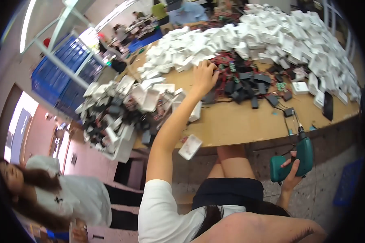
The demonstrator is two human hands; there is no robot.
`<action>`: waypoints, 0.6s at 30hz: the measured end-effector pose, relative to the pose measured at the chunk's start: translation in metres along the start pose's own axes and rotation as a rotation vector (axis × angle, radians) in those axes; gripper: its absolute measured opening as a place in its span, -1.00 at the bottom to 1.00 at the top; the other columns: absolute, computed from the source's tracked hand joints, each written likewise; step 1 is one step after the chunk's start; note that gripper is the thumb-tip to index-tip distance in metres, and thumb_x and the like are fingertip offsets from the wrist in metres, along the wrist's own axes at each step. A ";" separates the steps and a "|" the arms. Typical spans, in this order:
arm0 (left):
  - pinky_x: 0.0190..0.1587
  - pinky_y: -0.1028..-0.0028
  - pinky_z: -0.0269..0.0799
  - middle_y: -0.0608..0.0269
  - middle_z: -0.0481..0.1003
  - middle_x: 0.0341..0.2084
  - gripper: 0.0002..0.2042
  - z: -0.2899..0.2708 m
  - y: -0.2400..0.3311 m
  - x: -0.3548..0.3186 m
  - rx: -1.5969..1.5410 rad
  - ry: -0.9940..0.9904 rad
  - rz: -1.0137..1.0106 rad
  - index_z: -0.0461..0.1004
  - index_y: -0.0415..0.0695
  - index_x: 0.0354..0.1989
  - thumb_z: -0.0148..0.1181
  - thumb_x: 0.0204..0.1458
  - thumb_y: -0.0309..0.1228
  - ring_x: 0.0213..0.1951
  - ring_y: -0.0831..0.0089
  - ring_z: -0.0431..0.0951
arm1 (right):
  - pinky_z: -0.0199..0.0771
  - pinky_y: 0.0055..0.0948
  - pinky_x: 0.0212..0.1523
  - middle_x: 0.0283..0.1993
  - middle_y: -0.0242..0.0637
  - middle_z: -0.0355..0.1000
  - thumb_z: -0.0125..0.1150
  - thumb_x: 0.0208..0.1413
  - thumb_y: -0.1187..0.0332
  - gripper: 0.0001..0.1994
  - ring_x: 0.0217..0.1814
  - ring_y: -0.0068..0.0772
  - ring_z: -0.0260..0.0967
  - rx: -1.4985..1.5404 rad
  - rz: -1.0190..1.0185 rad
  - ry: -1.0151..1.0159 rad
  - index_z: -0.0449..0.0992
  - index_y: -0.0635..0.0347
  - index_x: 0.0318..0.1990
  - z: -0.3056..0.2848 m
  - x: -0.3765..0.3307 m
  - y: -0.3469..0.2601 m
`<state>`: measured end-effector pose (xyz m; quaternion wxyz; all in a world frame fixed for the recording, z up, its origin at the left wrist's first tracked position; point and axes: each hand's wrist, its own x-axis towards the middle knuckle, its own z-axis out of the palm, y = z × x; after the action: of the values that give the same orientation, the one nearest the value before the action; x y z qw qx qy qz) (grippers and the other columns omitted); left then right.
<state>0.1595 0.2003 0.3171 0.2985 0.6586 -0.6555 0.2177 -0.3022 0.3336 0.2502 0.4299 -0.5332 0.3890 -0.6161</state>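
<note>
My left hand (206, 77) is stretched far across the table, its fingers bent down at the near edge of a big heap of white plastic casings (267, 30). What the fingertips hold is hidden. Just right of them lies a cluster of black blocks (247, 83) with red wires and small green circuit boards. My right hand (293, 172), low at the right, is wrapped round a green power screwdriver (305, 156), its bit pointing up toward the table edge. One white casing (190, 147) sits at the table's front edge, below my left forearm.
A white bin (123, 146) heaped with casings and dark parts stands at the left of the tabletop (227, 125). A flat black object (327, 106) lies at the right. Someone in a white shirt (75, 194) is at the left. Blue crates (61, 67) stand behind.
</note>
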 end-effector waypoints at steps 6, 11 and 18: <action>0.04 0.18 0.34 0.14 0.49 -0.11 -0.72 0.227 0.132 0.124 -0.017 0.124 0.335 0.57 -0.15 -0.05 0.35 0.06 -0.37 0.03 0.13 0.48 | 0.49 -0.40 -0.34 0.05 -0.20 0.43 -0.03 0.49 0.20 -0.66 -0.36 -0.51 0.41 -0.127 0.030 0.041 0.41 0.32 0.13 -0.101 0.110 0.073; 0.21 0.00 0.39 -0.14 0.43 0.12 -0.44 0.388 0.191 0.237 -0.335 -0.070 0.052 0.35 -0.33 0.29 0.25 0.09 -0.41 0.17 -0.12 0.44 | 0.49 -0.41 -0.34 0.05 -0.20 0.45 -0.02 0.49 0.16 -0.63 -0.36 -0.51 0.41 -0.138 0.044 0.101 0.43 0.33 0.12 -0.135 0.206 0.112; 0.18 0.03 0.48 -0.02 0.30 0.35 -0.25 0.462 0.195 0.283 -0.294 -0.459 -0.210 0.21 -0.08 0.42 0.36 0.02 -0.30 0.25 -0.13 0.45 | 0.49 -0.40 -0.34 0.02 -0.19 0.46 -0.01 0.48 0.14 -0.62 -0.36 -0.50 0.43 -0.154 0.080 0.125 0.43 0.34 0.12 -0.129 0.224 0.115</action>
<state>-0.0699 -0.3137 0.1941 0.2553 0.7046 -0.6588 -0.0663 -0.4312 0.0869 0.1982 0.3868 -0.5094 0.4823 -0.5986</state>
